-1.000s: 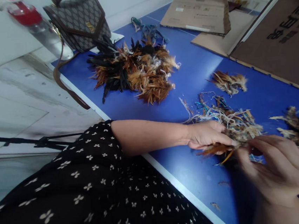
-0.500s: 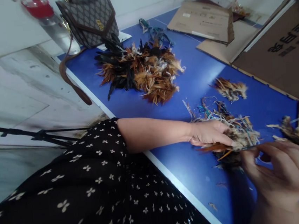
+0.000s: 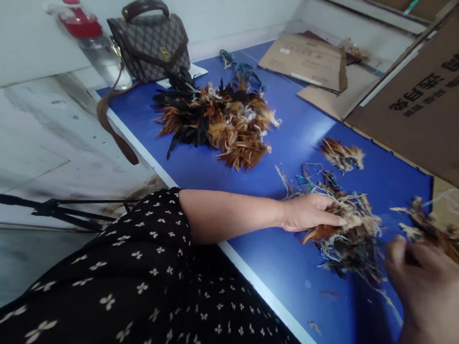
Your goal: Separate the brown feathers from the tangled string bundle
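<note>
My left hand (image 3: 308, 213) reaches across the blue table and is closed on a bunch of feathers (image 3: 331, 220), brown and pale, with its thumb along the top. Under and around it lies a tangled heap of feathers and strings (image 3: 353, 236), with white and teal threads. My right hand (image 3: 430, 282), smeared by motion, is curled with thumb and forefinger together, apart from the heap on its right side. Whatever it pinches is hidden. Just beyond it is a pile of brown and yellowish feathers (image 3: 456, 231).
Bundled black and orange feathers (image 3: 220, 121) lie farther back, near a patterned handbag (image 3: 156, 46) and a red-capped bottle (image 3: 98, 49). A small feather bunch (image 3: 342, 154) lies by a large cardboard box (image 3: 426, 104). Flattened cardboard (image 3: 303, 59) is at the back.
My right hand has drawn away from the feather bunch, toward the right. My left hand keeps its hold. The view has shifted slightly.
</note>
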A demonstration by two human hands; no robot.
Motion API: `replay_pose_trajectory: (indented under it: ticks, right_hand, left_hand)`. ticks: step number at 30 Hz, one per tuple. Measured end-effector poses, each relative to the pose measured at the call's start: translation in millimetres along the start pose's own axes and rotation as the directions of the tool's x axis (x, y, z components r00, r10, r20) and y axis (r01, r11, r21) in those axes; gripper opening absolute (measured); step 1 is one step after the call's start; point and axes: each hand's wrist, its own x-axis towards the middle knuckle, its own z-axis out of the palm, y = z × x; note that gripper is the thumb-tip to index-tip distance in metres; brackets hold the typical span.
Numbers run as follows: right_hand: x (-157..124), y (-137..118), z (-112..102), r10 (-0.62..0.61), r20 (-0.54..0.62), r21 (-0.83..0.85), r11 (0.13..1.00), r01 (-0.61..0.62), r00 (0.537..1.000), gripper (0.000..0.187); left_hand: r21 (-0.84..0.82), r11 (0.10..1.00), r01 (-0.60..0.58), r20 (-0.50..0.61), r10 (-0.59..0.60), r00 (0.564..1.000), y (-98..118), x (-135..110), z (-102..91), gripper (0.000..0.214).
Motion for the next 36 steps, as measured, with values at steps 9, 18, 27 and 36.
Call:
replay_pose_trajectory:
  ticks: [9, 18, 27, 36]
  right_hand:
    - [-28, -70, 13, 0.066, 0.160, 0.486, 0.863, -0.137, 0.985, 0.032]
    - [-33, -86, 28, 0.116, 0.079, 0.563, 0.814, -0.141, 0.990, 0.031]
    - [-36, -87, 29, 0.024, 0.025, 0.561, 0.827, -0.034, 0.999, 0.022]
    - [-33, -94, 21, -0.162, -0.005, 0.515, 0.845, 0.142, 0.987, 0.043]
  left_hand:
    - [0.065, 0.993, -0.101, -0.024, 0.103, 0.994, -3, -1, 4.2, 0.041]
    - [0.194, 0.981, -0.028, 0.045, 0.019, 0.999, 7, -20, 9.6, 0.045]
    - [0.281, 0.959, -0.040, 0.014, 0.038, 0.999, -4, -15, 4.3, 0.047]
    - [0.660, 0.717, -0.224, 0.159, 0.158, 0.975, 1, -15, -1.5, 0.028]
